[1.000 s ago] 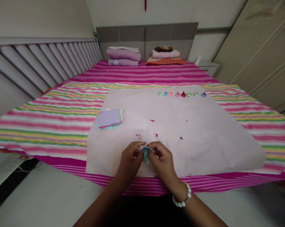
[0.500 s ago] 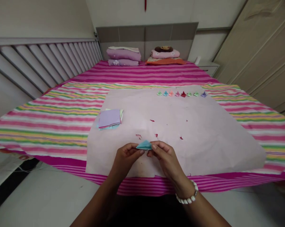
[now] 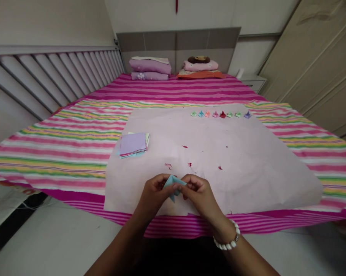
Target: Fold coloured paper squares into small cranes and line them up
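A light blue folded paper (image 3: pixel 172 181) is pinched between both hands, low in the middle of the view, above the front of the pale sheet. My left hand (image 3: pixel 155 190) is closed on its left side, thumb in front. From the right, my right hand (image 3: pixel 198 190) grips the same paper, its thumb meeting the left thumb at the middle. The paper has a raised peak and a point hanging below the thumbs. Parts of it are hidden behind the fingers. A white bead bracelet (image 3: pixel 228 244) circles my right wrist.
The pale sheet (image 3: pixel 261 165) covers a striped bed. A stack of coloured paper squares (image 3: pixel 133 144) lies at its left. Several small folded paper pieces, one dark red (image 3: pixel 222 114), line the far right edge. Folded bedding (image 3: pixel 150 66) sits by the headboard (image 3: pixel 150 41).
The blue paper has turned from a flat, wide triangle into a more opened shape with points above and below. Both thumbs have come together over its front.
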